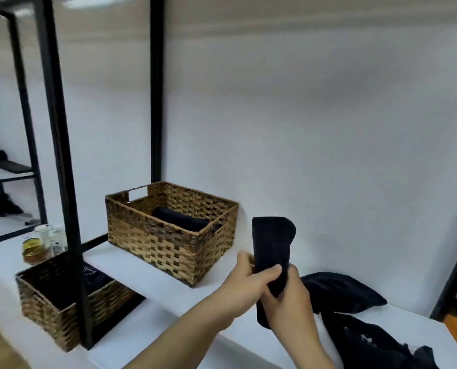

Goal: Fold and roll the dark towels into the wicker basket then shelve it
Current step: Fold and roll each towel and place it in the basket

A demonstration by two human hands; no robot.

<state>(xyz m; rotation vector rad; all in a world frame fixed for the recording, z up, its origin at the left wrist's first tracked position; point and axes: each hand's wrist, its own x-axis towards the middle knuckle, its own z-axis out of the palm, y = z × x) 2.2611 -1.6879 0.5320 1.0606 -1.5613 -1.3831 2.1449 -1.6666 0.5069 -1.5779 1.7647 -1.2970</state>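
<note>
Upright, a rolled dark towel (272, 246) was gripped by both hands, left hand (248, 283) and right hand (288, 302) curled around it. The wicker basket (169, 235) stood nearby.

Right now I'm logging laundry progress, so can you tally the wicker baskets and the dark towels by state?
Wicker baskets: 2, the basket on the ledge and the lower basket
Rolled towels: 2, one in the ledge basket, one held by both hands
Unrolled dark pieces on the ledge: 2
Total: 6
</note>
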